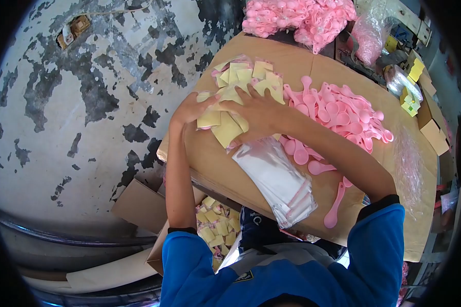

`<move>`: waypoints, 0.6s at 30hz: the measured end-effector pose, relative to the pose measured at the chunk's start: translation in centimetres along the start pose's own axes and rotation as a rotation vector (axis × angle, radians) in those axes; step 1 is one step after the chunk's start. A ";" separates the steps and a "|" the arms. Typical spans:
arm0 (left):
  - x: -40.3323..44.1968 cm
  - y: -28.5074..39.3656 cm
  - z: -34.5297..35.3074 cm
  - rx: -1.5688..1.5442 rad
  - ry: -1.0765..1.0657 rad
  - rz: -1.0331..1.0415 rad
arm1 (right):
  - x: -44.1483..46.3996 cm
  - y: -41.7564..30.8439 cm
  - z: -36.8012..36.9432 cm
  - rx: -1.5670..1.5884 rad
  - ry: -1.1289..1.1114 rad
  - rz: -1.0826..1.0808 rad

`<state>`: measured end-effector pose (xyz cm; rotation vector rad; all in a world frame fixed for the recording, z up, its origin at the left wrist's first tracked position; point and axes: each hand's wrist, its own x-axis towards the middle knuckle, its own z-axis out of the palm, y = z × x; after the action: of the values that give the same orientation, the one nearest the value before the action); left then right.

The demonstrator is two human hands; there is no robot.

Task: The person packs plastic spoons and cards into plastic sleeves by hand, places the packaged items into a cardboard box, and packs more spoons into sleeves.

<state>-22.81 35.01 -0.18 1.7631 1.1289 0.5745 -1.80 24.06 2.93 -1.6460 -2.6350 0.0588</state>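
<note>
So the person's left hand (193,108) is cupping the left side of a loose pile of pale yellow square cards (238,73), with pink bits showing among them, near the left edge of the cardboard-covered brown bench (210,153). Left grip is curving, fingers bent, but can't really tell if it's holding any cards. The right hand (256,110) is lying palm down over the same pile, its grip spreading wide, fingers fanned out across the cards.

Just below the right hand, a fanned stack of clear plastic bags (274,174) is stretching down to the near edge. A big heap of glossy pink plastic spoons (338,115) is sitting right of the pile, partly behind the right forearm, and a single pink spoon (333,212) is lying closer to the near edge. Some crinkled clear film (409,169) is resting over by the right edge.

Down past the near edge, on the left, a brown cardboard box (138,207) is holding lots more yellow-carded packets (220,225).
</note>
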 end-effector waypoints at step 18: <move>-1.3 0.0 3.9 -0.379 0.261 -0.029 | 0.6 2.2 3.4 0.131 0.107 -0.139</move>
<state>-20.41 32.12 -1.83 1.3706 1.1314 0.9543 -0.24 25.55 -0.57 -1.3829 -2.5965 0.1327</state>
